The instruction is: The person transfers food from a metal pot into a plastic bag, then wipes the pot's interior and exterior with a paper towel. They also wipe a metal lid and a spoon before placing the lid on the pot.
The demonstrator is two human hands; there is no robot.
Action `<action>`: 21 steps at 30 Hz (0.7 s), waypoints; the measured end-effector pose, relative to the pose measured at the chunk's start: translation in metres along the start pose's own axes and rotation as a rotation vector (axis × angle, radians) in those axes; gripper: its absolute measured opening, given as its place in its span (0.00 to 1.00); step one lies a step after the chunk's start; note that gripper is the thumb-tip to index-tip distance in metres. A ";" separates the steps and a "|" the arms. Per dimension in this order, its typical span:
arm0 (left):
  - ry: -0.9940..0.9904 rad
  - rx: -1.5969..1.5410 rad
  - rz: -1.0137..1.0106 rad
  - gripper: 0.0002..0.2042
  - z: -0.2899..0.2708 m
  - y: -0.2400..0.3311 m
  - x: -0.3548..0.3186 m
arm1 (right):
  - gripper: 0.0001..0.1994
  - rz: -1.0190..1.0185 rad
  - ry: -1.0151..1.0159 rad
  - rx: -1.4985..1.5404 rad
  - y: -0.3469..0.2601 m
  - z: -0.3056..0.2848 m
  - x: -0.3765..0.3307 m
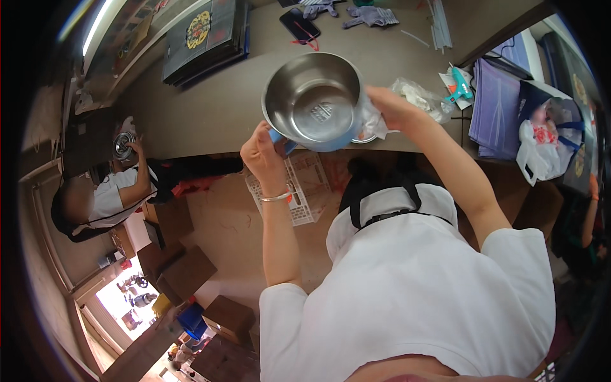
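Observation:
A round steel pot (312, 105) with a shiny inside and a blue outside is tilted so that its mouth faces me, over the table's near edge. The fingers of my left hand (262, 156) are closed round its blue handle (277, 135) at the lower left. On the opposite side, my right hand (393, 109) grips a crumpled white cloth (372, 121) against the pot's outer wall. Part of a round metal rim (365, 139) shows under the cloth; the pot hides the rest.
On the table (223, 108) lie a phone (300, 25), grey gloves (370, 18), a clear plastic bag (423, 100) and a teal glue gun (458, 84). Flat dark boxes (207, 41) are stacked at the far left. A co-worker (105, 194) handles metalware at left.

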State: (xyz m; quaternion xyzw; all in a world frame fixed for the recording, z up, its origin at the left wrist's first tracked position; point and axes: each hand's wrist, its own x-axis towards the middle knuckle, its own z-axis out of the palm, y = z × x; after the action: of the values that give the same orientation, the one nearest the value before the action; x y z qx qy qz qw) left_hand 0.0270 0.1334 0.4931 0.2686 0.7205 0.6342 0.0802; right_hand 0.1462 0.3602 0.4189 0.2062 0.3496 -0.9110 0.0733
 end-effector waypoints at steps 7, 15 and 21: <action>0.292 -0.558 -0.625 0.31 0.005 -0.007 -0.013 | 0.25 -0.383 0.143 -0.209 0.002 -0.036 -0.007; 0.421 -0.638 -0.653 0.25 0.029 -0.009 -0.019 | 0.30 -0.995 0.064 -0.872 0.001 0.089 -0.027; 0.384 -0.521 -0.498 0.23 0.053 0.006 -0.027 | 0.37 -0.986 0.466 -1.491 0.022 0.095 0.027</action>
State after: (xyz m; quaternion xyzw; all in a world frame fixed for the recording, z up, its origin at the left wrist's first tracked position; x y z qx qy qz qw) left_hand 0.0758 0.1669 0.4827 -0.0666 0.5807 0.7953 0.1607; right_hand 0.0974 0.2806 0.4574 0.1115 0.8999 -0.3141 -0.2813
